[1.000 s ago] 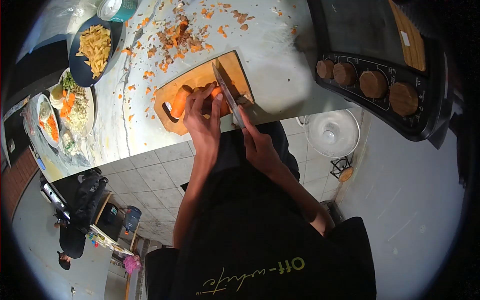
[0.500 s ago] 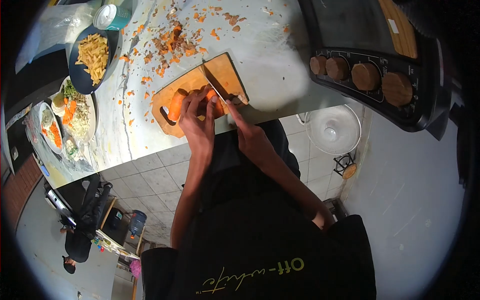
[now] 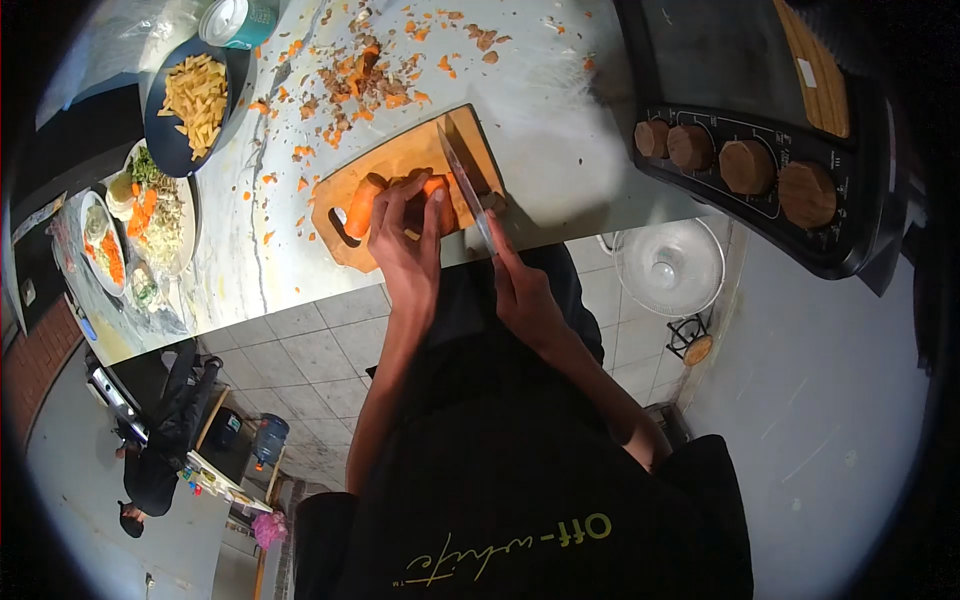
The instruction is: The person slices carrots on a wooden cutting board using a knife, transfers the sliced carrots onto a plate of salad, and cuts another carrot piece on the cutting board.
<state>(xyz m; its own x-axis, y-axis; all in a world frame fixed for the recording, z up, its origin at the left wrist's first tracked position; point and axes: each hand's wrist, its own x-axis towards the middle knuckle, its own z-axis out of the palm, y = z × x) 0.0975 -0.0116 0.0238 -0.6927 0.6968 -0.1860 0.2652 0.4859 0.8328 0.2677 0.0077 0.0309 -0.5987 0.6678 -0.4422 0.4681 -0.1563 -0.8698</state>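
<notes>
My left hand (image 3: 405,240) is closed on an orange carrot piece (image 3: 437,205), fingers bent over its top, pressing it to the wooden cutting board (image 3: 400,150). A second thick carrot piece (image 3: 362,205) lies just left of those fingers. In my right hand (image 3: 525,298) is a kitchen knife (image 3: 462,175), its blade pointing away from me over the right part of the board, a small gap from the carrot. The index finger is stretched along the knife. My fingers partly hide the held carrot.
Peelings (image 3: 365,85) lie scattered behind the board. At left are a dark plate of cut sticks (image 3: 195,98), a plate of chopped vegetables (image 3: 180,225) and a teal tub (image 3: 240,22). A knobbed appliance (image 3: 745,165) stands right. A person (image 3: 155,475) is in the background.
The knife and my right hand have moved right, away from the carrot, and the blade stands more upright in view. My left hand stays on the carrot. The whole view has shifted slightly.
</notes>
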